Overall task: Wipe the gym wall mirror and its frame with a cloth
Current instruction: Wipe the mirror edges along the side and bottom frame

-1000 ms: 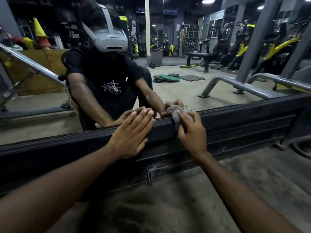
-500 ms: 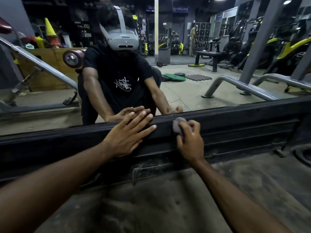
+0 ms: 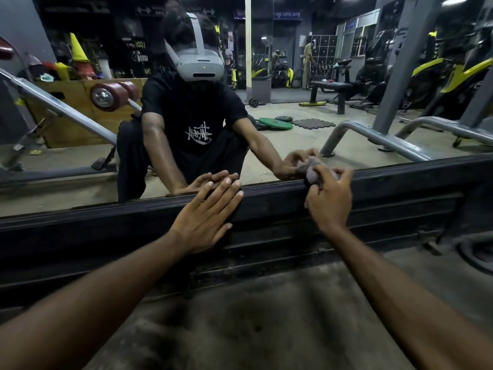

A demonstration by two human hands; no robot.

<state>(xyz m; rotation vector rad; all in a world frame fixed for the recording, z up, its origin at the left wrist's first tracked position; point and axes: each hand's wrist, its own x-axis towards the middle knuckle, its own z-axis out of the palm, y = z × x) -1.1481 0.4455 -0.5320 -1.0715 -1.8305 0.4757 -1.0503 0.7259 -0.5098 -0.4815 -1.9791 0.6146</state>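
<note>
- Far left, in the mirror, we list three reflected things. They are a slanted grey steel bar, a yellow cone and two dark red padded rollers.
- Along the foot of the glass we find the frame. It is a dark, ridged, dusty rail that runs the full width. The concrete floor lies below it.
- Left of centre is our left hand, laid flat on the frame. Its fingers are straight and slightly spread. The fingertips reach the frame's top lip where it meets the glass, and the hand holds nothing.
- At centre, reflected, we see a crouching person in a black printed T-shirt who wears a white headset.
- Right of centre is the cloth, grey and bunched. It sits against the frame's top edge at the foot of the glass.
- Our right hand grips the cloth, with fingers and thumb curled round the wad.
- At right, reflected, we note:
  - a green weight plate on the ground
  - a black bench
  - curved grey machine legs
  - yellow-and-black machines
</note>
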